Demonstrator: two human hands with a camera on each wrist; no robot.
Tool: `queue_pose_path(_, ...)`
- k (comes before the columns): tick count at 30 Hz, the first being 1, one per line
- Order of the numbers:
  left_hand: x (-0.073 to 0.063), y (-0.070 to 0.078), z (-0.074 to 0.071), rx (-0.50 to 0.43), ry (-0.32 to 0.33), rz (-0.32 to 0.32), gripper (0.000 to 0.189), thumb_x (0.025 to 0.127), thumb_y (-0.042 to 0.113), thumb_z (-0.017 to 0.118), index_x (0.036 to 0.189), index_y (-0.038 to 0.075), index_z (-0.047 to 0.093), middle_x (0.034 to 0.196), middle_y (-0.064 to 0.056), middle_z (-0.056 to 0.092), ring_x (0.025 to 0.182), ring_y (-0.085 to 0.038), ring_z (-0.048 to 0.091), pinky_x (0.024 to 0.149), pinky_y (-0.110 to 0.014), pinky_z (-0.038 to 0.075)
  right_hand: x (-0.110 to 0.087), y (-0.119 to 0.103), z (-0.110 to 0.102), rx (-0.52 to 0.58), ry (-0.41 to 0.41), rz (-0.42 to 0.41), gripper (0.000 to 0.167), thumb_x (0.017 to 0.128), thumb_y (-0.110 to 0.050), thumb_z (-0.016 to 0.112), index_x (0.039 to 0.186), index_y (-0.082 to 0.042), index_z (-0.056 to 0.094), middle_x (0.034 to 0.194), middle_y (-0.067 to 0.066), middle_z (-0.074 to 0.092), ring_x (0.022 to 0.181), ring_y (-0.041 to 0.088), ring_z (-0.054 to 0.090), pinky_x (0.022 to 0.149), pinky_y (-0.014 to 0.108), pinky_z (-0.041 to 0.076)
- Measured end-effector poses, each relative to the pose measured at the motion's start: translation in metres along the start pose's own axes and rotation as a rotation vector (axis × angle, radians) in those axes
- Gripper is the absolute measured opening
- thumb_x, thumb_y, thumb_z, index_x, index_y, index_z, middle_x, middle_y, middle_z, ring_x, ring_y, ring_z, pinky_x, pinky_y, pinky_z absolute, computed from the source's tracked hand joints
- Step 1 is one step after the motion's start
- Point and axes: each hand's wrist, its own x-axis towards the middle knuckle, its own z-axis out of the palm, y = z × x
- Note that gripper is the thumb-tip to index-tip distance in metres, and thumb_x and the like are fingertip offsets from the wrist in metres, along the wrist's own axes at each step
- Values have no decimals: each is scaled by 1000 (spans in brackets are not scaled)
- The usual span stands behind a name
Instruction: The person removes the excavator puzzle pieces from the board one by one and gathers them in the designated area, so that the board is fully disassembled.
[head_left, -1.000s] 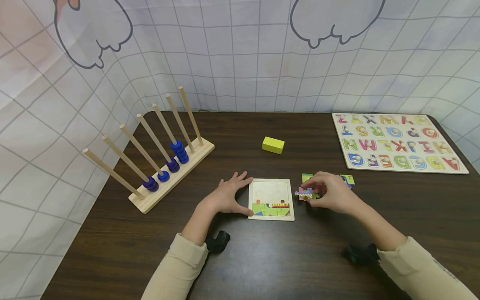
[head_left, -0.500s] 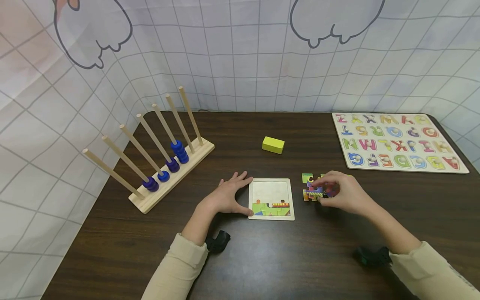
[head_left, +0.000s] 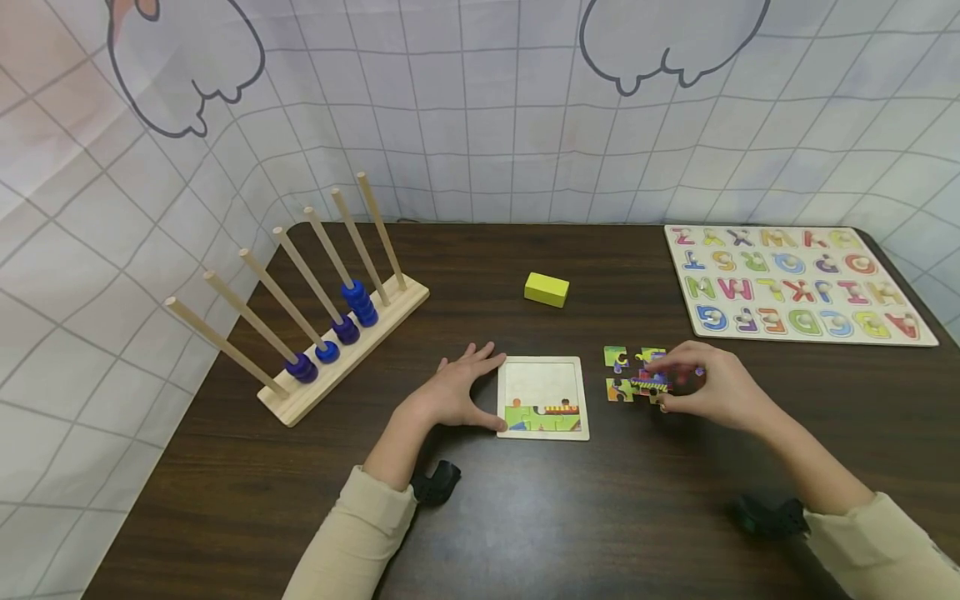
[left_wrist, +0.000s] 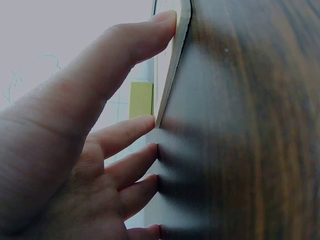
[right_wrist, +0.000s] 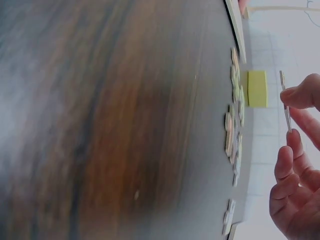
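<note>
My left hand [head_left: 453,396] lies beside the square wooden puzzle tray [head_left: 538,379], fingers spread. Its thumb rests on the tray's lower left corner, and a fingertip touches the upper left one. Joined green pieces [head_left: 543,422] fill the tray's bottom strip. To the right of the tray, my right hand [head_left: 708,383] pinches a purple jigsaw piece [head_left: 647,384] with a striped band. In the right wrist view this thin piece [right_wrist: 283,80] is held edge-on, raised off the table. Loose pieces lie below it, including a green one [head_left: 615,357] and a yellow-orange one [head_left: 619,390]; the hand hides others.
A yellow block [head_left: 547,289] sits behind the tray. On the left stands a wooden peg rack [head_left: 352,354] with tall rods and blue rings. An alphabet puzzle board [head_left: 802,283] lies at the back right. A gridded cloth [head_left: 487,125] hangs behind the dark table.
My right hand has moved rightward over the loose pieces with the pinched jigsaw piece, uncovering those on the left. My left hand and the tray have stayed put.
</note>
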Motion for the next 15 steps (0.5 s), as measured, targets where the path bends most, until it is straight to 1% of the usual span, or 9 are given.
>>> queue_pose_path(4,0,0,-1,-1,-2,1,94,66,39,81,144,19,31,151,-2,16,139,-23,6,107,-54,5,-4,5,-5,-18,3,-4,36,63,-8,82,97,-13,71,86,-2,58,67,12,49,55,24,44)
queue_pose_path(8,0,0,-1,-2,-4,3,94,66,39,81,144,19,31,151,-2,16,139,-23,6,107,-54,5,-9,9,-9,-17,9,-10,35,65,-7,80,98,-13,71,89,-2,58,68,11,50,54,23,44)
queue_pose_path(15,0,-1,0,-5,-4,0,94,66,39,81,144,19,31,151,-1,16,139,-22,6,107,-54,5,-16,15,-15,-33,13,32,35,67,-9,80,100,-12,70,90,0,59,69,10,50,53,23,44)
